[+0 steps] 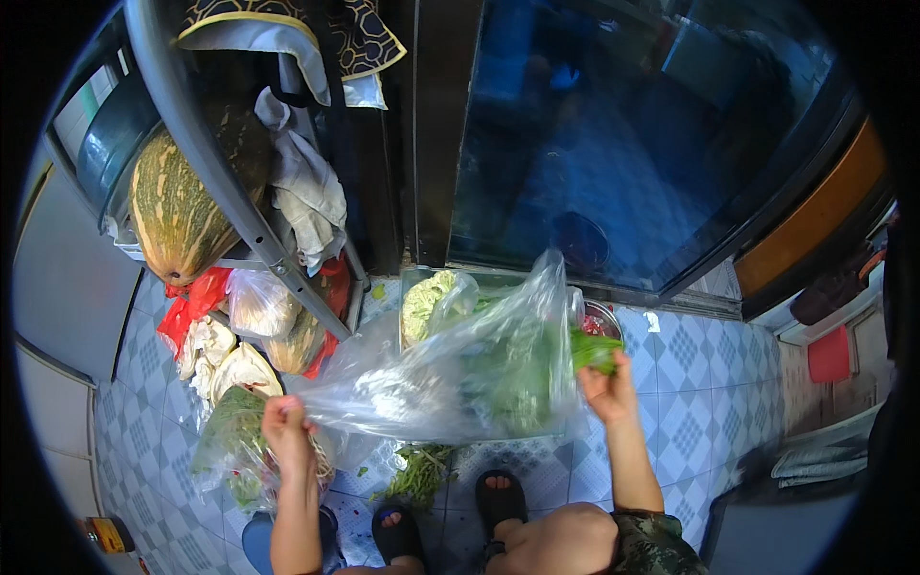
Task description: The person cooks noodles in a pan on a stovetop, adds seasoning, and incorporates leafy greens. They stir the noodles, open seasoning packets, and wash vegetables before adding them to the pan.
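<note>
A large clear plastic bag (445, 388) stretches sideways before me, above a shallow glass-like tray (496, 435) on the floor. My left hand (289, 430) pinches the bag's left end. At the other end my right hand (607, 388) holds a bunch of green leaves (596, 350) beside the bag. Through the plastic show blurred green vegetables. A head of cauliflower (425, 305) sits at the tray's back left. Just left of my left hand stands another clear bag of leafy greens (241, 431). Behind the leaves, a metal bowl (604, 320) with something red in it is partly hidden.
A grey metal rack (237, 208) at left bears a big pumpkin (180, 208) and cloths (309, 194). Bagged produce (262, 302) lies beneath it. Loose greens (417, 474) lie on the tiled floor by my sandals (499, 496). A glass door (618, 165) stands behind the tray.
</note>
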Available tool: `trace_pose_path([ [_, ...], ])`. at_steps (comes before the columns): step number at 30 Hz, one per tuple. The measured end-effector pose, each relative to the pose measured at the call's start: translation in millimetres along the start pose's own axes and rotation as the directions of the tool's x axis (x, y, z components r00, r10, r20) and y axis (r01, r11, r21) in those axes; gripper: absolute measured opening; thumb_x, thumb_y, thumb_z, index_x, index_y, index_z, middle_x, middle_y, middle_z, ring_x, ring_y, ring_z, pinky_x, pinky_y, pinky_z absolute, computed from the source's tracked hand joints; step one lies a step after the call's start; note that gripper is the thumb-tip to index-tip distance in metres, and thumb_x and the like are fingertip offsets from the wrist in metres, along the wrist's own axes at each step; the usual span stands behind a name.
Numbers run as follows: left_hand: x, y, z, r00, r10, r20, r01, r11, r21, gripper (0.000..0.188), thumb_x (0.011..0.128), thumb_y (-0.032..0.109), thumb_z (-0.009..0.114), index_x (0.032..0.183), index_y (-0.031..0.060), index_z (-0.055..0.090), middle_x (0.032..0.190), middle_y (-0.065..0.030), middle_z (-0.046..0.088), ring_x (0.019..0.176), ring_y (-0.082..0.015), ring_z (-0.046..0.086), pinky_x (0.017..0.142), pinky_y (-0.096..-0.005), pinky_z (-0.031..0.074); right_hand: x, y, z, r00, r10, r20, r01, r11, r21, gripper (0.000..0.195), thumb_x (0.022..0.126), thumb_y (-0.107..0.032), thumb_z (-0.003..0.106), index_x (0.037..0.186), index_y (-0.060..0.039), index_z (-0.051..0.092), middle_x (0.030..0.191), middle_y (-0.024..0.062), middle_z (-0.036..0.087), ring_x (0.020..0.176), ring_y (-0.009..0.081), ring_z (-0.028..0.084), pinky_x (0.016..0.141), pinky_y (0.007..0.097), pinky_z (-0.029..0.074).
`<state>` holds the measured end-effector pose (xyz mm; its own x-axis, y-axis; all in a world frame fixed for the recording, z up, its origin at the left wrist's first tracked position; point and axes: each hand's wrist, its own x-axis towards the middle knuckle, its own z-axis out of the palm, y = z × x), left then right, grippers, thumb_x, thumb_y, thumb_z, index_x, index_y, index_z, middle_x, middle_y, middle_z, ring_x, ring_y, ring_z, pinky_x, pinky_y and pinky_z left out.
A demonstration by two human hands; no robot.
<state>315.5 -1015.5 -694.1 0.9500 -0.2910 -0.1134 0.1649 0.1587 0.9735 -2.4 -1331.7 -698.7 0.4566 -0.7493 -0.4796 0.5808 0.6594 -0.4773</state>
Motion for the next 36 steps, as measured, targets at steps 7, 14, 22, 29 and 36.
trace_pose_path([
  [7, 20.5, -25.6, 9.9, 0.972, -0.232, 0.02, 0.228, 0.932, -0.281, 0.003, 0.09, 0.01, 0.048, 0.09, 0.0063, 0.049, 0.078, -0.0027, 0.052, 0.067, -0.0202, 0.059, 0.058, -0.028, 0.052, -3.4, -125.1, -41.6, 0.859, -0.511, 0.045, 0.472, 0.821, 0.32, 0.038, 0.079, -0.024, 0.064, 0.111, -0.0041, 0.053, 0.108, 0.0087, 0.058, 0.104, 0.0229, 0.053, 0.091, 0.0363, 0.046],
  [14, 85.2, -91.2, 160.9, 0.863, -0.501, 0.071, 0.493, 0.802, -0.336, 0.011, 0.087, 0.006, 0.037, 0.096, -0.0009, 0.04, 0.095, -0.0201, 0.053, 0.08, -0.028, 0.06, 0.069, -0.0353, 0.055, -32.4, -131.8, 77.4, 0.615, -0.732, 0.294, 0.669, 0.681, 0.296, 0.034, 0.081, -0.022, 0.063, 0.108, -0.0051, 0.053, 0.11, 0.0083, 0.057, 0.103, 0.0221, 0.053, 0.087, 0.04, 0.048],
  [22, 82.2, -27.9, 255.6, 0.876, -0.384, 0.29, 0.326, 0.917, 0.231, 0.039, 0.081, 0.02, 0.053, 0.112, -0.0027, 0.045, 0.105, -0.0192, 0.052, 0.091, -0.0274, 0.054, 0.077, -0.0371, 0.045, -52.9, -87.9, 199.7, 0.65, -0.604, 0.461, 0.751, 0.603, -0.269, 0.028, 0.08, -0.022, 0.063, 0.099, -0.0033, 0.054, 0.091, 0.0063, 0.061, 0.082, 0.0163, 0.061, 0.067, 0.0318, 0.055],
  [29, -1.8, 80.5, 225.1, 0.559, 0.483, 0.674, -0.769, 0.605, 0.205, 0.072, 0.075, 0.041, 0.066, 0.125, -0.0022, 0.037, 0.128, -0.0248, 0.037, 0.124, -0.0387, 0.029, 0.103, -0.0429, 0.022, -3.9, 8.1, 234.5, 0.795, -0.348, 0.496, 0.605, 0.504, -0.616, 0.025, 0.077, -0.022, 0.068, 0.09, -0.0036, 0.057, 0.077, 0.0027, 0.061, 0.062, 0.0086, 0.057, 0.046, 0.0195, 0.044],
  [36, 6.8, 41.2, 176.2, 0.7, 0.24, 0.673, -0.387, 0.919, 0.076, 0.046, 0.073, 0.019, 0.071, 0.107, -0.0029, 0.049, 0.09, -0.0118, 0.061, 0.08, -0.0152, 0.059, 0.071, -0.0283, 0.046, 6.1, 73.7, 224.4, 0.8, -0.043, 0.599, 0.452, 0.699, -0.554, 0.041, 0.082, -0.028, 0.063, 0.109, -0.0007, 0.048, 0.091, 0.0049, 0.058, 0.076, 0.0085, 0.055, 0.054, 0.0203, 0.047],
])
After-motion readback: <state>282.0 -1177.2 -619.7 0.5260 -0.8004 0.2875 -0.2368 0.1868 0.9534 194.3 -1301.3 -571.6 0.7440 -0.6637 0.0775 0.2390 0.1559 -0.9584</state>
